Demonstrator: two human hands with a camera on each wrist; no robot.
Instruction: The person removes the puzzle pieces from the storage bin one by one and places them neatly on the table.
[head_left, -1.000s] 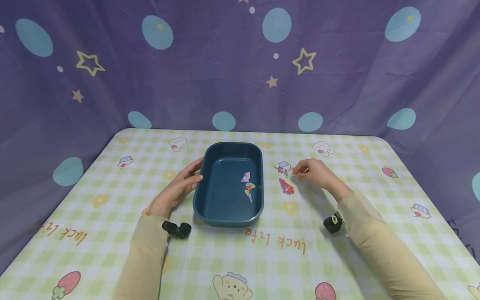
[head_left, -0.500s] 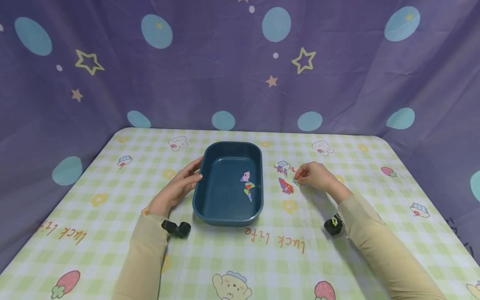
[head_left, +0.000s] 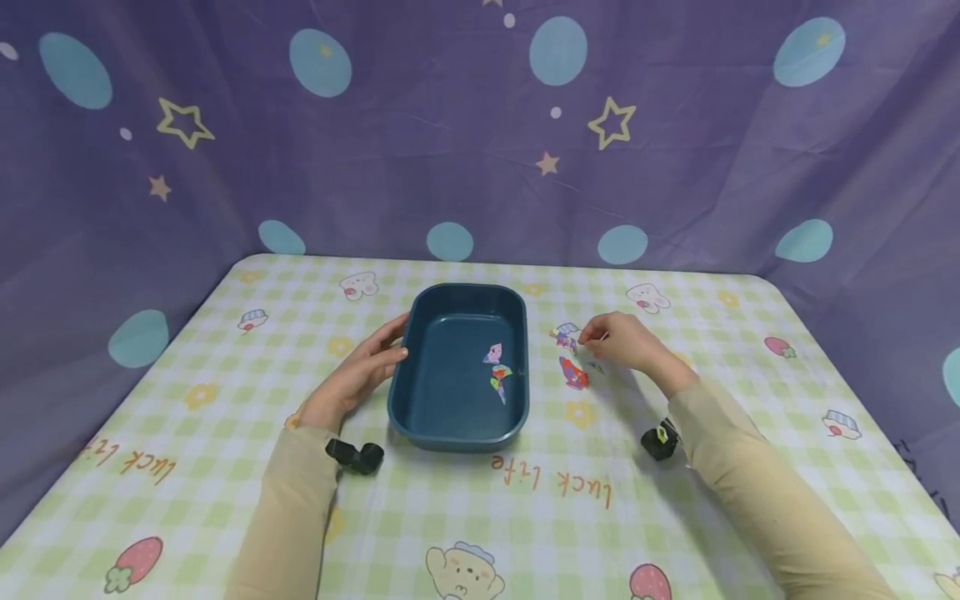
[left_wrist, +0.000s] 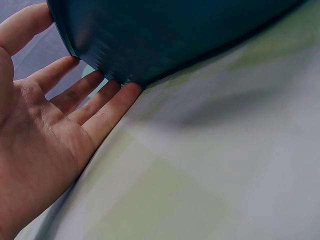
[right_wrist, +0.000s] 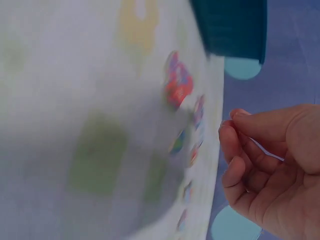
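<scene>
A dark teal rectangular plastic tray [head_left: 442, 392] sits mid-table, with a few small, flat, colourful cutouts [head_left: 500, 373] on its right side inside. My left hand [head_left: 356, 375] touches the tray's left wall with extended fingertips, its thumb up at the rim; the left wrist view shows the palm [left_wrist: 45, 135] facing that wall. To the tray's right, my right hand [head_left: 626, 342] hovers close over more cutouts, thumb and forefinger together, other fingers curled. Nothing shows between its fingertips [right_wrist: 235, 117]. Below lie a red-purple cutout [head_left: 573, 373], a multicoloured one [head_left: 564, 336] and a small green one [head_left: 595, 367].
A pale green checked tablecloth [head_left: 420, 508] with printed cartoons and lettering covers the table. Behind it hangs a purple curtain [head_left: 450, 167] with stars and blue ovals. Black wrist cameras [head_left: 358, 457] sit at both cuffs.
My right hand first drew slightly toward me, then moved up and away toward the multicoloured cutout. The small green cutout by its fingertips now lies apart on the cloth. Left hand and tray stayed put.
</scene>
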